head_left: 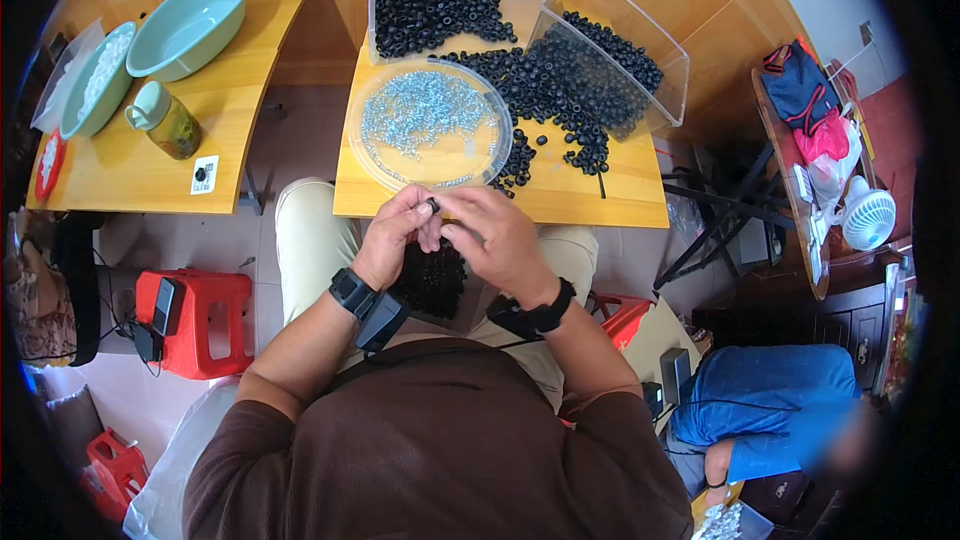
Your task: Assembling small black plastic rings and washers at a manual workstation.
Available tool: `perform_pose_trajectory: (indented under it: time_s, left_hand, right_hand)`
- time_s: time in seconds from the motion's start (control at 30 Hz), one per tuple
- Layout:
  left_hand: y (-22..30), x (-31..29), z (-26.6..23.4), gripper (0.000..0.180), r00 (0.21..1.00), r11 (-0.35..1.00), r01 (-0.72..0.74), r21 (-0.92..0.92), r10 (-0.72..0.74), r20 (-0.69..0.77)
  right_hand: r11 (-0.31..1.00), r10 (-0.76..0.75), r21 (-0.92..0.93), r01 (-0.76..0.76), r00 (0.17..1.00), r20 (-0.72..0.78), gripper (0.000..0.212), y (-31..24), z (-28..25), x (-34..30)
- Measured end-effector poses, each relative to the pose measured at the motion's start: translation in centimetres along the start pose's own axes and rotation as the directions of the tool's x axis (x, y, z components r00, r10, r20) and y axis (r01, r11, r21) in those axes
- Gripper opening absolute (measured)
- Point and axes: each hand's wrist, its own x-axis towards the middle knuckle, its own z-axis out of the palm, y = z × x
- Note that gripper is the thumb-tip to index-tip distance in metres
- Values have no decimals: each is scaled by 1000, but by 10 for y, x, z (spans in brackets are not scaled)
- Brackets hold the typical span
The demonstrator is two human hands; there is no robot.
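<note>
Over the near edge of the table, my left hand (385, 238) is closed, pinching a small round black plastic part (433, 206) between thumb and fingertips. My right hand (502, 245) meets it from the right, its fingers bent and pressed together beside the part; what they grip, if anything, is too small to make out. Just beyond the hands lies a clear round tray (384, 166) with many small silvery metal pieces (418, 112) spread in it. Below the hands, a heap of black parts (432, 282) sits between my legs, partly hidden by my wrists.
Loose black parts (560, 90) cover the table (610, 202), some spilling from a tipped clear bin (675, 90). Another clear bin (375, 0) stands behind. A side table at left holds green basins (180, 55) and a bottle (178, 130). Behind right sits a person in blue (760, 390).
</note>
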Motion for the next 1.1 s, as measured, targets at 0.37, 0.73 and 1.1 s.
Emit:
perform_pose_trajectory:
  time_s: [0.37,0.73,1.1]
  left_hand:
    - [4,1,-3,16,999,998,-37,47,38,-12]
    - [2,-4,4,19,999,996,-16,93,13,33]
    - [9,-17,19,25,981,992,-76,104,56,187]
  right_hand:
    - [729,291,-609,-312,947,-138,5,127,-88,6]
    - [755,234,-610,-239,968,-90,3,143,-72,8]
    - [538,430,655,-531,841,329,7,13,-26,9]
